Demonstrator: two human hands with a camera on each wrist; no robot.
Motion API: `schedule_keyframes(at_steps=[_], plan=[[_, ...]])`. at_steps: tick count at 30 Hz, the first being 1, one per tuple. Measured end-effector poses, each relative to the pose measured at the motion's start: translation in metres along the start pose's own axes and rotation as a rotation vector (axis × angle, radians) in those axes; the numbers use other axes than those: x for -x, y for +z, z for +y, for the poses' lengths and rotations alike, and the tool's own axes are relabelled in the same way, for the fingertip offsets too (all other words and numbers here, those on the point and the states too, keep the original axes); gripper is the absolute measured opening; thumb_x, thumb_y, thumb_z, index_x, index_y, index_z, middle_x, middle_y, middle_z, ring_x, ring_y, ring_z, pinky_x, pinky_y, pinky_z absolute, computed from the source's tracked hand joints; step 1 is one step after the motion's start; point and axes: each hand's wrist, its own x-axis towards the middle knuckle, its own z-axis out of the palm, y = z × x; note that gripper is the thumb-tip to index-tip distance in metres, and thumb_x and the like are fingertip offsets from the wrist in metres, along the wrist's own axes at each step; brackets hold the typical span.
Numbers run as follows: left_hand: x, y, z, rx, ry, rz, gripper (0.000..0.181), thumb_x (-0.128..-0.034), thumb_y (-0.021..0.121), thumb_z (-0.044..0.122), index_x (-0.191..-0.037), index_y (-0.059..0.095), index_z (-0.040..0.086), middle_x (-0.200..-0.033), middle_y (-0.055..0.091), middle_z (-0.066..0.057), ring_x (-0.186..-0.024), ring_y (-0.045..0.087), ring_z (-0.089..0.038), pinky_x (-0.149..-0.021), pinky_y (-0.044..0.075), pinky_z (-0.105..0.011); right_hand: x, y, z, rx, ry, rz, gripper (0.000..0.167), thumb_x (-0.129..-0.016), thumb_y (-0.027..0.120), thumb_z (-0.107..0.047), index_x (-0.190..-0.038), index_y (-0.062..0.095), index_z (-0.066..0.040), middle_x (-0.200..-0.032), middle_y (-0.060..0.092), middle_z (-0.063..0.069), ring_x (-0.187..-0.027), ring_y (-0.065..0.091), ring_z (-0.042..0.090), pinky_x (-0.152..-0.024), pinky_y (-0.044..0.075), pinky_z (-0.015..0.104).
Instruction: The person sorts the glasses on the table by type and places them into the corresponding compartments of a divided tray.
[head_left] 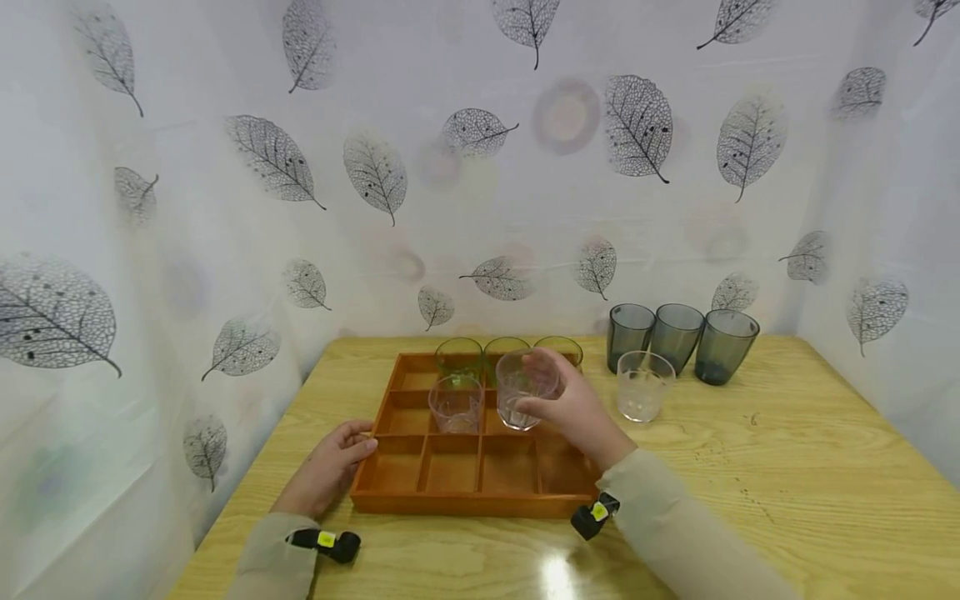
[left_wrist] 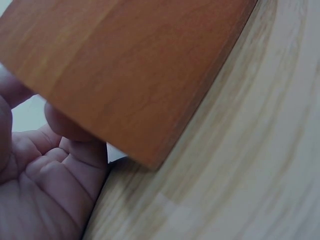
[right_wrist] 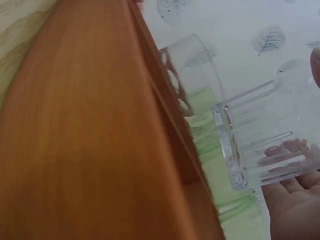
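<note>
My right hand (head_left: 566, 404) grips a clear glass (head_left: 516, 392) between thumb and fingers, upright above the middle row of a wooden compartment tray (head_left: 480, 504). The right wrist view shows that glass (right_wrist: 265, 135) apart from the tray. At the tray's left edge, my left hand (head_left: 337, 458) holds the side wall near the front; the left wrist view shows bent fingers against it, partly hidden. A second clear glass (head_left: 456, 408) sits in the middle row, left of the held one. Three green glasses (head_left: 459, 354) stand along the back row, partly hidden by the clear glasses and right hand.
Right of the tray, another clear glass (head_left: 643, 392) stands on the wooden table (head_left: 810, 467). Behind it three grey glasses (head_left: 723, 346) stand in a row. A leaf-patterned curtain (head_left: 480, 208) hangs close behind the table and at both sides.
</note>
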Motion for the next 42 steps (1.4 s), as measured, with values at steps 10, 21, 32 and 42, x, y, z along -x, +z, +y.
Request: schedule_keyframes(at_steps=[10, 21, 32, 42], plan=[[-0.002, 0.000, 0.004, 0.010, 0.008, -0.001, 0.050, -0.1034, 0.059, 0.015, -0.143, 0.037, -0.006, -0.108, 0.054, -0.008, -0.095, 0.053, -0.016, -0.080, 0.048, -0.023, -0.005, 0.010, 0.006, -0.001, 0.057, 0.025, 0.082, -0.082, 0.087, -0.024, -0.151, 0.042, -0.020, -0.148, 0.050, -0.001, -0.138, 0.044, 0.023, -0.112, 0.034, 0.048], [-0.003, -0.001, 0.005, -0.013, -0.013, 0.020, 0.052, -0.1030, 0.061, 0.019, -0.144, 0.039, -0.003, -0.110, 0.055, -0.008, -0.096, 0.053, -0.017, -0.078, 0.047, -0.023, -0.009, 0.012, 0.017, 0.063, 0.037, 0.005, 0.082, -0.082, 0.086, -0.026, -0.151, 0.042, -0.020, -0.150, 0.049, 0.000, -0.138, 0.044, 0.024, -0.112, 0.033, 0.050], [-0.006, 0.001, 0.004, -0.008, -0.022, 0.013, 0.051, -0.1035, 0.060, 0.018, -0.145, 0.038, -0.003, -0.109, 0.055, -0.007, -0.095, 0.053, -0.016, -0.078, 0.047, -0.023, -0.006, 0.016, 0.021, 0.218, 0.121, 0.002, 0.086, -0.081, 0.086, -0.037, -0.151, 0.042, -0.013, -0.145, 0.054, 0.002, -0.133, 0.049, 0.028, -0.110, 0.036, 0.053], [-0.003, 0.000, 0.000, -0.005, -0.018, 0.014, 0.053, -0.1027, 0.061, 0.017, -0.144, 0.037, -0.006, -0.112, 0.053, -0.010, -0.101, 0.052, -0.019, -0.085, 0.047, -0.026, -0.004, 0.022, 0.022, 0.287, 0.175, -0.016, 0.099, -0.078, 0.088, -0.041, -0.158, 0.035, -0.015, -0.148, 0.052, 0.004, -0.135, 0.048, 0.031, -0.109, 0.036, 0.055]])
